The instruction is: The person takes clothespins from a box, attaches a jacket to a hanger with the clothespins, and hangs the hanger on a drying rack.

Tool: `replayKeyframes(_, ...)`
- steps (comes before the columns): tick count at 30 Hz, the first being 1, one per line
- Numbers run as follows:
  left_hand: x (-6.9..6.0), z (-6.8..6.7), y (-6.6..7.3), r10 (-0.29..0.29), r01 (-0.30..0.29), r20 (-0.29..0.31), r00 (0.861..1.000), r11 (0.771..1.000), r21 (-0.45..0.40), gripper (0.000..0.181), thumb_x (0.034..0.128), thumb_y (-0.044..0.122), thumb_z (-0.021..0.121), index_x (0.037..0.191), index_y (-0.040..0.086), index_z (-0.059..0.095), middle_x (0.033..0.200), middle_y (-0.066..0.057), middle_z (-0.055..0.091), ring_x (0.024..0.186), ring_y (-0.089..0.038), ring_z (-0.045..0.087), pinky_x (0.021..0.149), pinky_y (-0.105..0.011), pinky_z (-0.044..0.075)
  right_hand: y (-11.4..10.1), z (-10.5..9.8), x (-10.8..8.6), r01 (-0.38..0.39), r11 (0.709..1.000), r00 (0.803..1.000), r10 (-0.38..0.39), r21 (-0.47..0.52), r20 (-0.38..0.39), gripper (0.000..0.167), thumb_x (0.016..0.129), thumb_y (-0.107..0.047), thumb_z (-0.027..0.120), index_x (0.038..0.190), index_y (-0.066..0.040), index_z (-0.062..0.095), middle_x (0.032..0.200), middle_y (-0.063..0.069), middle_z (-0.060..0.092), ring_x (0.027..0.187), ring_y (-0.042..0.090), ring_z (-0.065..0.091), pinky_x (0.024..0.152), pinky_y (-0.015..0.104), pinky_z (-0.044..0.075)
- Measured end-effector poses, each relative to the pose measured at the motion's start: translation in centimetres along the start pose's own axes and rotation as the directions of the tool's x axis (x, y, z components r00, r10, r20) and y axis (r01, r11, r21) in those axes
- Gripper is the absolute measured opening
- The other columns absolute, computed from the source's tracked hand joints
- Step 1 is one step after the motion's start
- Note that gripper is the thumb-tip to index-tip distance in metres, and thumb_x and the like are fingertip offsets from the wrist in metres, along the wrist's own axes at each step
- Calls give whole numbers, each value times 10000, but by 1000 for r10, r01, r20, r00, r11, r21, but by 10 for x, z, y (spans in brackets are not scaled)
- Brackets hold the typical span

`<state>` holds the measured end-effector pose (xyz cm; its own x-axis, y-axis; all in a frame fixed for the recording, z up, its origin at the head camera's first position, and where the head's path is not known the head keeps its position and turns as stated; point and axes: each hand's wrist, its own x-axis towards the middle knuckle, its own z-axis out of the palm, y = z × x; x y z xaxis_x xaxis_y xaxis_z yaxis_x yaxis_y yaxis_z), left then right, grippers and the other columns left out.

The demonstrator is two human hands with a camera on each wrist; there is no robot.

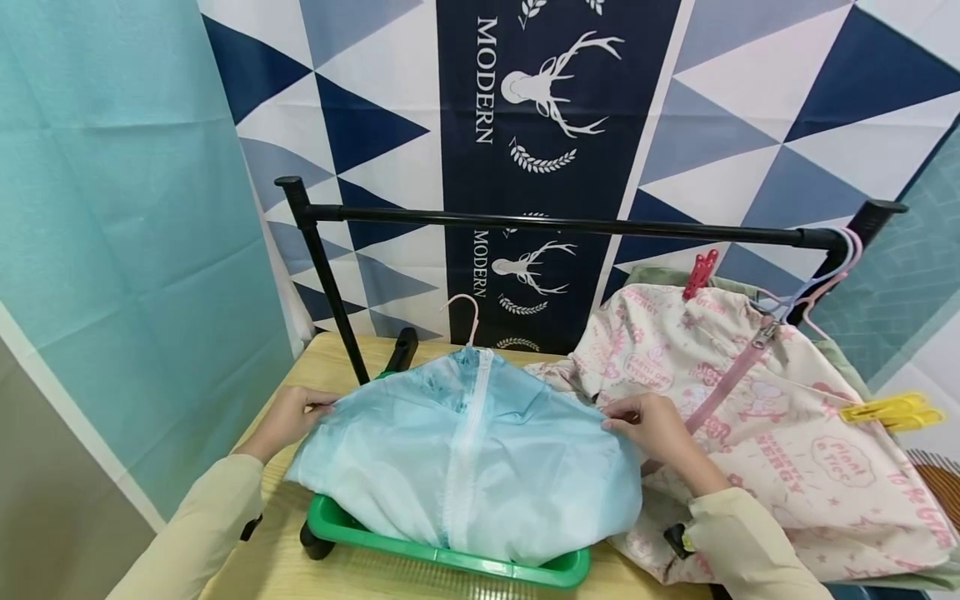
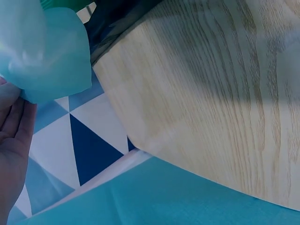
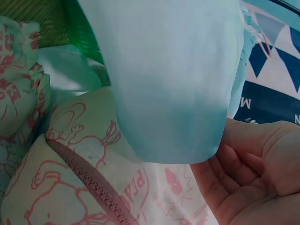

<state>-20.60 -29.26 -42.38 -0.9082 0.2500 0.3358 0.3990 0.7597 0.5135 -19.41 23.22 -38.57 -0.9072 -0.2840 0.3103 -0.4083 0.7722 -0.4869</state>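
Observation:
A light blue and white zip jacket (image 1: 405, 450) lies spread over a green basket (image 1: 450, 557), with a pink hanger hook (image 1: 474, 310) rising from its collar. My left hand (image 1: 295, 417) pinches the jacket's left shoulder edge. On the opposite shoulder, my right hand (image 1: 651, 425) pinches the fabric between thumb and fingers. The left wrist view shows the cloth edge held by the left thumb and fingers (image 2: 21, 117). In the right wrist view, a blue fold of the jacket (image 3: 178, 126) hangs beside the right palm. Most of the hanger is hidden under the fabric.
A black rack bar (image 1: 525, 222) crosses behind the jacket. At its right end hangs a pink-printed cream jacket (image 1: 675, 358) with a red clip (image 1: 701, 273) and yellow clips (image 1: 892, 412). The wooden table (image 1: 262, 533) lies beneath, with a patterned cloth wall (image 1: 375, 167) behind.

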Motion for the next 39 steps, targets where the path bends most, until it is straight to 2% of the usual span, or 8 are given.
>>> replayKeyframes(11, -6, -1, -2, -5, 7, -51, 999, 999, 33, 212, 834, -51, 671, 1031, -21, 742, 988, -198, 739, 922, -351, 712, 769, -440, 585, -17, 10, 1, 39, 999, 996, -40, -5, -84, 68, 767, -52, 780, 835, -56, 786, 771, 88, 750, 615, 37, 628, 562, 168, 511)
replayKeyframes(18, -12, -1, -4, -10, 14, -90, 996, 999, 42, 206, 819, -55, 686, 1009, -9, 753, 969, -186, 746, 913, -349, 713, 765, -450, 583, -19, 21, -1, -18, 999, 987, 24, 44, -156, 62, 781, -70, 773, 840, -71, 792, 802, 112, 756, 601, -12, 606, 537, 161, 487)
replayKeyframes(22, -14, 0, -7, 1, 1, -87, 996, 1000, 27, 210, 818, -40, 695, 1017, -5, 752, 971, -179, 747, 908, -342, 713, 763, -431, 586, -17, 26, -5, -50, 993, 974, 72, 107, -216, 83, 788, -40, 760, 864, -59, 789, 842, 134, 758, 634, -72, 589, 542, 132, 482)
replayKeyframes(27, -22, 0, -12, -9, 11, -87, 996, 1000, 19, 212, 815, -2, 712, 1023, 1, 751, 968, -177, 748, 878, -328, 718, 713, -375, 598, -14, 30, -9, -43, 990, 955, 79, 131, -284, 94, 781, -15, 761, 872, -30, 784, 871, 162, 756, 697, -134, 568, 568, 58, 461)
replayKeyframes(29, -25, 0, -14, -36, 37, -69, 997, 999, 12, 210, 829, 21, 708, 1035, 11, 750, 975, -168, 749, 868, -310, 722, 696, -338, 600, -13, 30, -10, -35, 991, 949, 74, 131, -305, 102, 776, -14, 766, 877, -23, 783, 872, 165, 756, 707, -139, 570, 576, 37, 452)
replayKeyframes(32, -26, -2, -17, -61, 61, -10, 998, 998, 7, 222, 861, 85, 695, 1069, 20, 740, 1003, -160, 748, 872, -282, 723, 710, -307, 597, -13, 30, -10, -27, 991, 945, 69, 134, -320, 112, 773, -17, 770, 884, -22, 782, 873, 166, 756, 704, -126, 587, 581, 24, 447)
replayKeyframes(35, -23, -4, -15, -87, 87, 39, 995, 996, -7, 268, 898, 167, 670, 1126, 34, 718, 1057, -157, 737, 911, -279, 715, 756, -345, 594, -12, 30, -11, -23, 991, 942, 66, 133, -330, 121, 771, -23, 774, 891, -26, 782, 879, 164, 756, 707, -135, 588, 590, 20, 450)
replayKeyframes(39, -9, -9, -6, -72, 72, 4, 997, 997, -13, 327, 928, 204, 636, 1202, 30, 675, 1149, -175, 703, 1000, -334, 692, 826, -455, 574, -11, 31, -11, -32, 988, 939, 81, 151, -334, 123, 776, -22, 769, 899, -22, 780, 884, 168, 755, 702, -190, 547, 582, 30, 458)
